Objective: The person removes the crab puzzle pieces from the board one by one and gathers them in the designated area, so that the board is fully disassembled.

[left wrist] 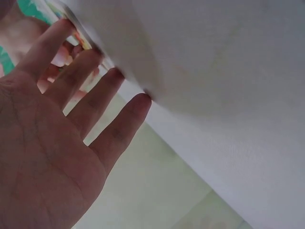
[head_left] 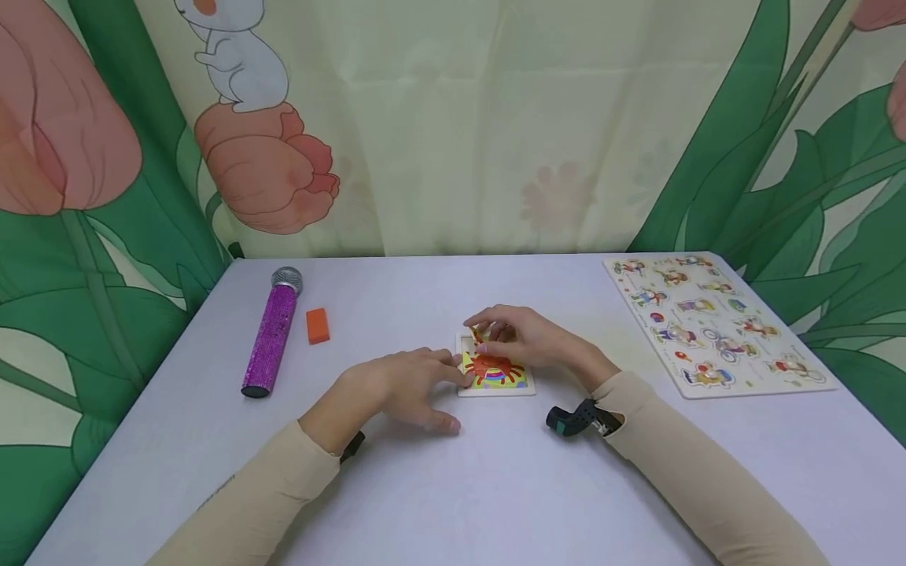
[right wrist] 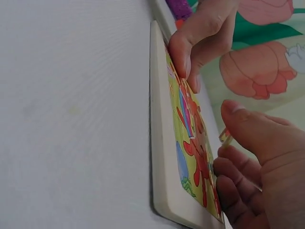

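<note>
A small puzzle board (head_left: 497, 391) with a red crab picture (head_left: 493, 369) lies at the middle of the table. My right hand (head_left: 522, 334) pinches a small puzzle piece (right wrist: 225, 137) between thumb and fingers above the board's far part; most of the piece is hidden by the fingers. At the board's left side is my left hand (head_left: 406, 385). Its fingers are nearly straight in the left wrist view, and a fingertip (right wrist: 182, 69) rests on the board's picture in the right wrist view.
A purple glittery microphone (head_left: 271, 338) and an orange block (head_left: 317, 325) lie at the left. On the right lies a large picture puzzle board (head_left: 715, 330). A printed curtain (head_left: 453, 157) hangs behind the table's far edge.
</note>
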Demonstrator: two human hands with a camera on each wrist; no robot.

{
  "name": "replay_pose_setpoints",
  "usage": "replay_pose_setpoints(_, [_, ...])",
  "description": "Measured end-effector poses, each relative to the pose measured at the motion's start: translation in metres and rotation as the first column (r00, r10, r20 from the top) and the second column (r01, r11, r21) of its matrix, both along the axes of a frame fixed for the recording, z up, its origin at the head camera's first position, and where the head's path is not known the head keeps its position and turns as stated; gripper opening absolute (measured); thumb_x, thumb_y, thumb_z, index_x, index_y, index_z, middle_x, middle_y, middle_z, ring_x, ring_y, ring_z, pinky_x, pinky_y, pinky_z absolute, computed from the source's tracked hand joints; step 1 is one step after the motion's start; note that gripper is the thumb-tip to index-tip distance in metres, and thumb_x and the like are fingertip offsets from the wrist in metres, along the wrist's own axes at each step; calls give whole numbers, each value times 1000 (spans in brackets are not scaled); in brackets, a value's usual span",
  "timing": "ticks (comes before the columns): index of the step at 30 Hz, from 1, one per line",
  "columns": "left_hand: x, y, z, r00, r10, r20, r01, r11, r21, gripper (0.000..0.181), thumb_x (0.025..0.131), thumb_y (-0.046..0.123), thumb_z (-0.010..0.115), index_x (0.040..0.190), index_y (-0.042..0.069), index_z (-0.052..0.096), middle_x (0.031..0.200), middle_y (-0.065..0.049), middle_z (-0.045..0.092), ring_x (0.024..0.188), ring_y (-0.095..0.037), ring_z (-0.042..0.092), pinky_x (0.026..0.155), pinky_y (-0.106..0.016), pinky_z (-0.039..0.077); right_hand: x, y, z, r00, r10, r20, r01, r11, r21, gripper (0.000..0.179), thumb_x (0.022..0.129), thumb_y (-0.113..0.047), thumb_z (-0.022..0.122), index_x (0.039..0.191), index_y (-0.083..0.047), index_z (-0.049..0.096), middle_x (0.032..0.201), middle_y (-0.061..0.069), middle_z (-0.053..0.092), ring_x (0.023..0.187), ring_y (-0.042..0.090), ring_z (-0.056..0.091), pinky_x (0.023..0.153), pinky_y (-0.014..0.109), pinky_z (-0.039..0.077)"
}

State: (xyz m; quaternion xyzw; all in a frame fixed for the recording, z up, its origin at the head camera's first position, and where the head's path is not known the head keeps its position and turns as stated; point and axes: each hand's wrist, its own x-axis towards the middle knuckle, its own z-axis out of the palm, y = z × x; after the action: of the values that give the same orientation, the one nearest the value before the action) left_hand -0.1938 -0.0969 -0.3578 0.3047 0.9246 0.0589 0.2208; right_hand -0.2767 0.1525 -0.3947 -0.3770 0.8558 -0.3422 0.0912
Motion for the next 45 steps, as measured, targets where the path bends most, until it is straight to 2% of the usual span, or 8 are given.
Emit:
replay_pose_setpoints(9, [-2,1,2,1000,-1,-24,1,1000,4,65,87,60,73,146,38,57,157,2,45,143,-24,41,114,-54,41,1,12,10,997,-59,-51,55,995,-81,47,95,-26,76,139,-17,65,118,-1,60,98,15,64,89,34,57])
replay_pose_setpoints(15, [-8,4,4,995,5,-96,-2,999,36,44,90,53,74,130,34,70,145,5,53,133,-18,49,107,-47,48,-4,20,21,995,-58,-78,49,993,-108,44,95,-28,76,137,-20,67,120,1,59,97,16,60,84,36,57])
replay_pose_setpoints(19, [-12,7,2,994,8,-109,-3,999,42,35,89,50,77,119,32,71,140,7,57,127,-17,54,104,-44,50,-7,25,25,993,-75,-96,64,991,-115,43,95,-29,77,137,-23,68,120,0,60,97,17,59,83,37,56])
replay_pose_setpoints(25, [-15,10,-3,987,-23,-159,30,999,39,26,89,39,81,110,28,69,109,9,62,99,-13,57,91,-36,54,-12,40,24,986,-114,-122,99,987,-128,45,92,-24,80,135,-16,67,118,2,64,96,20,63,83,36,58])
replay_pose_setpoints(30, [-15,12,-6,973,-29,-228,40,998,45,23,90,36,80,103,25,65,99,11,61,90,-12,55,79,-30,52,-17,51,23,984,-135,-120,120,985,-122,45,92,-24,79,133,-12,66,122,2,65,99,19,63,87,36,58])
replay_pose_setpoints(33, [-15,13,-6,971,-32,-239,44,998,44,26,90,37,79,109,25,65,101,11,63,91,-12,56,79,-31,51,-21,60,20,981,-170,-95,158,980,-120,44,93,-23,78,134,-12,67,123,3,65,100,20,63,89,38,57])
replay_pose_setpoints(39, [-17,12,-4,975,-14,-224,21,999,28,47,91,36,78,135,29,65,127,7,67,112,-15,59,100,-40,52,-24,79,14,971,-234,-45,227,966,-126,44,94,-21,78,135,-9,67,126,5,64,102,24,61,87,32,55])
replay_pose_setpoints(45, [-16,10,-4,982,14,-190,-7,999,34,47,90,36,79,135,30,66,132,6,65,118,-16,58,105,-42,49,-23,86,10,964,-265,-11,262,959,-109,47,94,-23,78,136,-8,66,128,6,64,103,25,61,84,26,53])
